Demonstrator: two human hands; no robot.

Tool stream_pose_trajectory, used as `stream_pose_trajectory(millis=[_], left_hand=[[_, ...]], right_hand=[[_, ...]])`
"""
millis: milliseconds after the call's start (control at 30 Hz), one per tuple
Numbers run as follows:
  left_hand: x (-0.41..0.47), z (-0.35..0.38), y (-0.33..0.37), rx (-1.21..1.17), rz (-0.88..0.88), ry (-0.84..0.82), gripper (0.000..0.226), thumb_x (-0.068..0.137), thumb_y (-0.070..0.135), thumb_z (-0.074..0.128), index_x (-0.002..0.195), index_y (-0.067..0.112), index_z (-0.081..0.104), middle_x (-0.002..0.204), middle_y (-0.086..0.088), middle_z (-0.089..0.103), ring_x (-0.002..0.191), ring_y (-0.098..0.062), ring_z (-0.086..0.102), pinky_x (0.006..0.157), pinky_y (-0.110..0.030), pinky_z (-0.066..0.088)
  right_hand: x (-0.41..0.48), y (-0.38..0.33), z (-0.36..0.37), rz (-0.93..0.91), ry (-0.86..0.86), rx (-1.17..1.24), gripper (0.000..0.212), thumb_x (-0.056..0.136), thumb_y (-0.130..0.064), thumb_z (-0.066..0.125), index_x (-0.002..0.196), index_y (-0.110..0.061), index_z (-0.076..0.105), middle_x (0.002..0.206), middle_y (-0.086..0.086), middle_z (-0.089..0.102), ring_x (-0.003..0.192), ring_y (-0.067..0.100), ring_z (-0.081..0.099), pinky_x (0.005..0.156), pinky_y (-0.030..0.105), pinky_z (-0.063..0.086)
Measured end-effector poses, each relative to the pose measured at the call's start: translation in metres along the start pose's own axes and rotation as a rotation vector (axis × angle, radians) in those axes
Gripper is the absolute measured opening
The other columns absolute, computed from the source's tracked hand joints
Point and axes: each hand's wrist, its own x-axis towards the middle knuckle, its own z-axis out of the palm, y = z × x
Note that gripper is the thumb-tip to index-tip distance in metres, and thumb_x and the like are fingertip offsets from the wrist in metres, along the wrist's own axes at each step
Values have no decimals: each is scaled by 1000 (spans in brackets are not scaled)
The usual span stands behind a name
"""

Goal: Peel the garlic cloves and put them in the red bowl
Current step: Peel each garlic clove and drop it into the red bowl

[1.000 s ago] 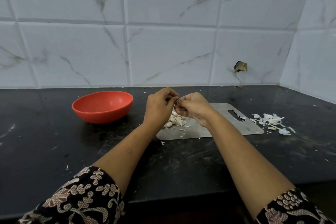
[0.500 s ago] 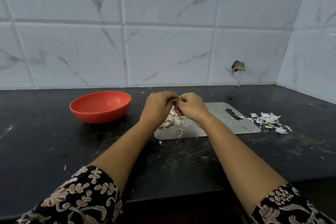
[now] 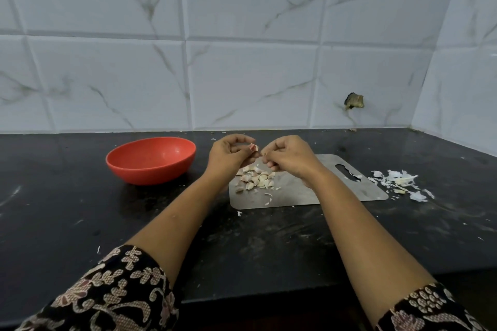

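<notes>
Now the hands have parted: the left hand (image 3: 230, 156) pinches a pinkish garlic clove (image 3: 253, 147), while the right hand (image 3: 288, 159) seemingly nips a scrap of skin (image 3: 264, 154) in curled fingers. Peeling has begun; the red bowl (image 3: 150, 166) beside them looks empty.

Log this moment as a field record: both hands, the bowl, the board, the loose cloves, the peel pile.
left hand: pinches a garlic clove in its fingertips, above the board
right hand: fingers curled, pinching a small pale scrap, apparently skin, beside the clove
red bowl: left of the board, no cloves visible inside
steel board: flat on the black counter
loose cloves: heaped on the board's left end, under the hands
peel pile: on the counter, right of the board
</notes>
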Motion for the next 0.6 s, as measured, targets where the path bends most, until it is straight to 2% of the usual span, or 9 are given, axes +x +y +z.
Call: stream_pose_trajectory(millis=[67, 133, 200, 267, 300, 400, 433, 500, 600], left_hand=[[1, 0, -1, -9, -19, 3, 11, 88, -1, 65, 95, 8, 65, 81, -11, 73, 74, -16, 70, 64, -19, 55], [2, 0, -1, 10, -30, 2, 12, 88, -1, 65, 96, 6, 64, 84, -13, 73, 75, -17, 71, 64, -19, 55], [1, 2, -2, 46, -31, -8, 11, 87, -2, 66, 96, 5, 63, 84, -14, 72, 76, -19, 71, 67, -21, 57], [1, 3, -2, 68, -31, -18, 10, 87, -3, 66, 94, 3, 63, 81, -14, 72, 76, -20, 72, 70, -23, 58], [1, 3, -2, 81, -28, -24, 10, 86, -3, 67, 94, 3, 63, 79, -14, 71, 76, -20, 72, 71, -24, 58], [1, 4, -4, 189, 3, -40, 19, 86, 0, 69, 102, 5, 60, 77, -12, 73, 78, -22, 72, 73, -29, 58], [0, 4, -5, 246, 25, -46, 24, 86, 1, 69, 105, 7, 57, 77, -9, 73, 78, -23, 73, 74, -31, 58], [-1, 4, -4, 361, 85, -55, 33, 86, 1, 69, 109, 13, 48, 76, -6, 74, 76, -22, 73, 74, -30, 59], [-5, 5, -3, 468, 181, -65, 41, 86, 4, 69, 111, 14, 38, 76, -6, 74, 70, -15, 72, 71, -25, 59]], right_hand=[[1, 5, -11, -14, 11, -271, 13, 87, -1, 64, 80, -7, 72, 72, -3, 68, 62, 7, 63, 65, 23, 56], [1, 8, -19, 30, -13, -519, 23, 89, 2, 55, 83, -10, 74, 80, -7, 64, 73, 8, 60, 78, 29, 54], [0, 8, -21, 67, 12, -631, 34, 90, 5, 45, 81, -12, 72, 88, -3, 63, 85, 15, 60, 84, 33, 51], [2, 8, -20, 41, 93, -657, 33, 88, 1, 40, 75, -11, 68, 89, 2, 68, 85, 23, 63, 78, 37, 52], [3, 9, -19, 19, 118, -641, 29, 89, -5, 40, 78, -9, 66, 90, 4, 69, 85, 26, 64, 76, 38, 52], [4, 8, -14, -95, 57, -489, 19, 97, -20, 48, 96, -19, 67, 100, -5, 67, 93, 14, 61, 83, 33, 50], [4, 7, -12, -167, 40, -406, 17, 97, -19, 53, 102, -21, 69, 102, -7, 67, 96, 9, 60, 85, 27, 48], [2, 3, -7, -283, 30, -324, 18, 96, -14, 58, 104, -20, 72, 96, -10, 68, 89, 1, 60, 79, 16, 45], [4, 3, -1, -344, 32, -455, 16, 93, -15, 62, 100, -19, 76, 88, -8, 71, 80, 1, 62, 75, 21, 51]])
